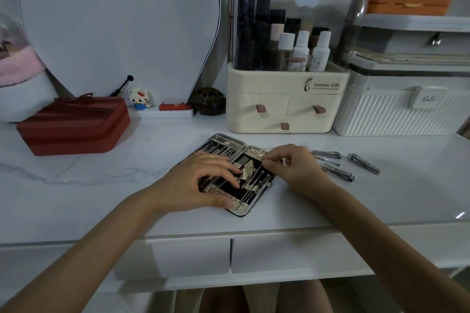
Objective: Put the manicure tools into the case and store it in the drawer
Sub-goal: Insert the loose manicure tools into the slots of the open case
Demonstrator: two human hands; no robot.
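An open manicure case (250, 152) with a black lining and silver rim lies flat on the white desk, several metal tools strapped in both halves. My left hand (203, 180) rests on the case, fingers spread and pressing on its lower middle. My right hand (292, 165) hovers at the case's right edge, thumb and forefinger pinched on a small thin metal tool (272, 159). Three nail clippers lie loose to the right: one (328, 154), one (338, 173) and one (363, 163). Two closed desk drawers (292, 251) sit under the front edge.
A cream cosmetics organiser (284, 107) with small drawers stands behind the case. A white ribbed box (396, 114) is at the right, a red zip case (73, 126) at the left. A mirror (114, 20), a small figurine (139, 98) and a dark jar (209, 101) line the back.
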